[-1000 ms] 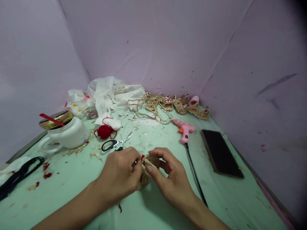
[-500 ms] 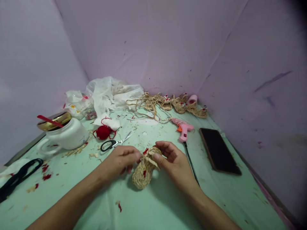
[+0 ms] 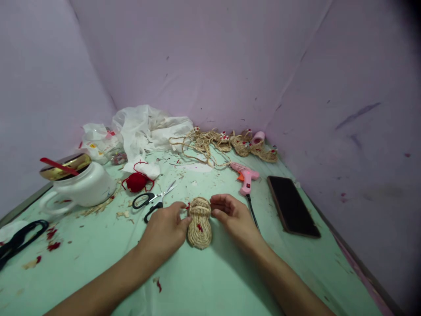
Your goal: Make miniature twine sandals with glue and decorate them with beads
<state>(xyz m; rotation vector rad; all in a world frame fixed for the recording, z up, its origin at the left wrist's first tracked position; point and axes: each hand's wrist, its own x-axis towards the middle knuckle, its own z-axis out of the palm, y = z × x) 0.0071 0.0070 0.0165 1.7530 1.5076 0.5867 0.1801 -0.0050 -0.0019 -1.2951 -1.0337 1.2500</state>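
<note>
A small woven straw slipper (image 3: 199, 230) with a band across its upper part is held between both hands, just over the green cloth. Red yarn shows at the middle of its sole and at its upper left side. The fingertips and thumb of my left hand (image 3: 167, 226) are at the slipper's left edge, by the red yarn. On the right edge, near the band, rest the curved fingers and thumb of my right hand (image 3: 235, 219). Black-handled scissors (image 3: 154, 199) lie with blades apart beyond my left hand.
A pink glue gun (image 3: 245, 175) with a black cord and a dark phone (image 3: 292, 206) lie to the right. A white pot (image 3: 87, 186) and a red yarn ball (image 3: 136, 182) are on the left. Similar straw slippers (image 3: 240, 145), cord (image 3: 204, 145) and white plastic bags (image 3: 148, 131) line the back.
The slipper has turned from tilted to nearly straight, its band now facing me. My left hand has drawn back a little, uncovering more of the scissors. The view has shifted slightly right.
</note>
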